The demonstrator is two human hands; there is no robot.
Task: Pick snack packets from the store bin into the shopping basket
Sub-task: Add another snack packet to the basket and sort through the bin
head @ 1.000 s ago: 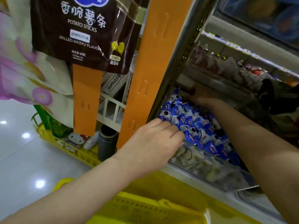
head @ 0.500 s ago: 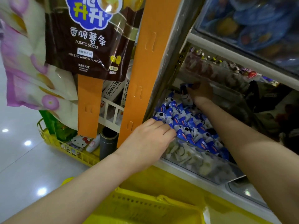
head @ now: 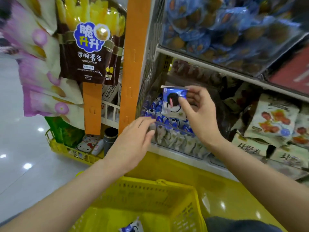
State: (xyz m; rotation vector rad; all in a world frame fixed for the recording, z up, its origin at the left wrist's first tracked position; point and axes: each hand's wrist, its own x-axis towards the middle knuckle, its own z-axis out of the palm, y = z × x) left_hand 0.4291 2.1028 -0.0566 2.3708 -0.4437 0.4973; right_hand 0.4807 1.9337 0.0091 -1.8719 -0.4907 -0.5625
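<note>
Below the grip, the yellow shopping basket [head: 192, 206] holds one blue-and-white packet [head: 132, 227]. Just down-left of the grip, the left hand [head: 133, 139] lies straight-fingered on the store bin [head: 184, 146] front, as before. The right hand [head: 199, 114] now pinches a snack packet [head: 173, 101] between thumb and fingers, raised above the pile; earlier it reached toward the bin's back.

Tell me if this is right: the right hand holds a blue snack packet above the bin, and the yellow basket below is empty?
Not quite. The right hand does hold a blue snack packet above the bin, but the yellow basket is not empty: the head view shows a second blue packet lying in it.
</note>
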